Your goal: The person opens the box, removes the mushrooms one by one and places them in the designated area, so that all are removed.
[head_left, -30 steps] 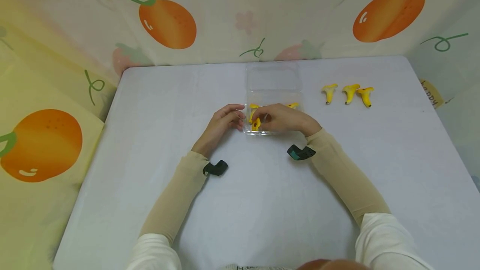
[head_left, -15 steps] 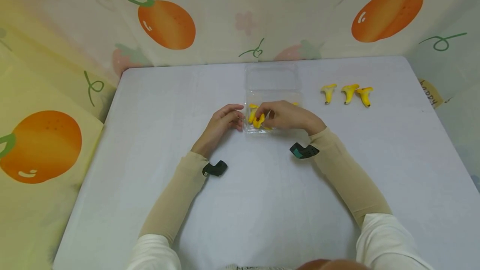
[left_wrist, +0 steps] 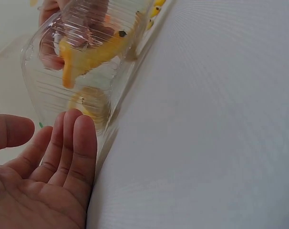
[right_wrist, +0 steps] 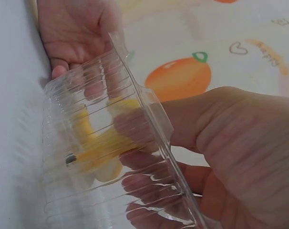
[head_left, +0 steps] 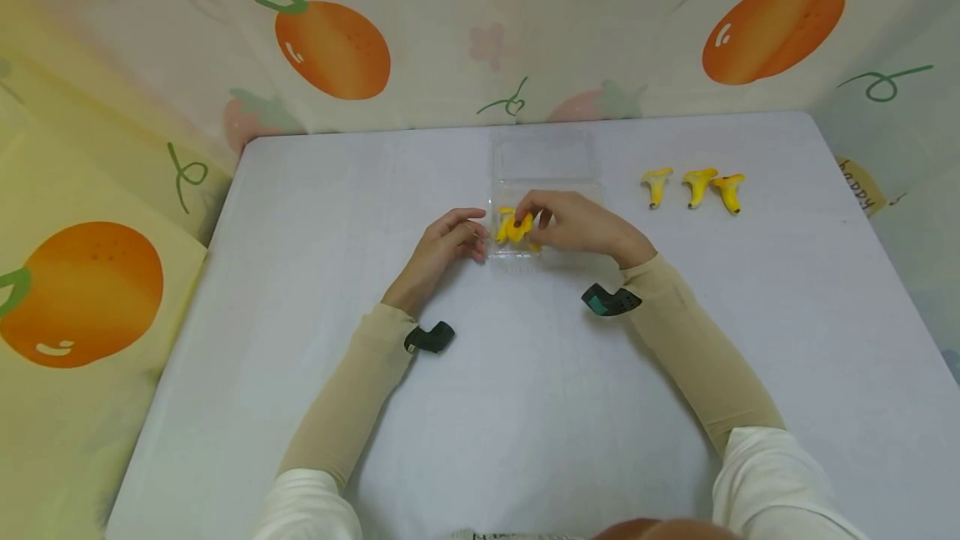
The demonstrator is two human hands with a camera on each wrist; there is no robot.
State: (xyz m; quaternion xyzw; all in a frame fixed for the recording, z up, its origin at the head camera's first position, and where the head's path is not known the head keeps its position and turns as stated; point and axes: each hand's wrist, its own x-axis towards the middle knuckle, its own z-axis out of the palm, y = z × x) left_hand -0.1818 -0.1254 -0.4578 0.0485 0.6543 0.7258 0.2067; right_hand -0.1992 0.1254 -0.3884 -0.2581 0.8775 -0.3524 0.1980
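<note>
A clear plastic box (head_left: 513, 255) with its lid (head_left: 544, 155) laid back stands near the table's middle. Inside it lie yellow mushroom-shaped pieces (left_wrist: 87, 102). My right hand (head_left: 581, 227) reaches over the near wall and pinches one yellow piece (head_left: 517, 228) between thumb and fingers; the right wrist view shows that piece (right_wrist: 104, 148) through the ribbed wall. Beside the box's left wall is my left hand (head_left: 450, 248), fingers loosely extended, fingertips at the plastic (left_wrist: 54, 162), holding nothing. My right hand hides part of the box's inside.
Three more yellow pieces lie on the white table to the right of the box: one alone (head_left: 657, 187) and two side by side (head_left: 700, 187), (head_left: 729, 192). Behind the table's back edge hangs a curtain (head_left: 435, 40) printed with oranges.
My right hand has moved slightly away from me and to the right, lifting or shifting the pinched yellow piece the same way. My left hand has stayed put.
</note>
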